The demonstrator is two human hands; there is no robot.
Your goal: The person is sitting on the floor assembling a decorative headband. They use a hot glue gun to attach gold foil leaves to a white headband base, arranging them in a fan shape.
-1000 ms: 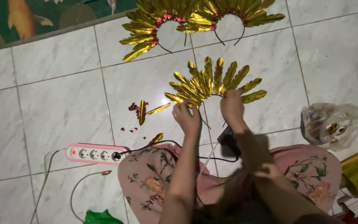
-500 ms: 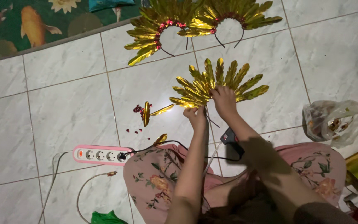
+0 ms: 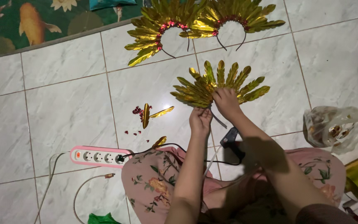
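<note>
Both hands, left hand (image 3: 200,120) and right hand (image 3: 227,103), pinch the half-leafed gold foil-leaf headband (image 3: 218,85) on the white tiled floor (image 3: 63,108); two finished gold headbands with red trim (image 3: 199,20) lie at the floor's far edge, loose gold leaves (image 3: 152,113) unused.

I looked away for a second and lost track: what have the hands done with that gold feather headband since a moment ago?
The right hand went from the headband's lower edge up onto the gold feather headband and now presses its middle. The left hand slid right, closer under it, still gripping the lower end. The two finished headbands, loose feathers, power strip and plastic bag stayed put.
</note>
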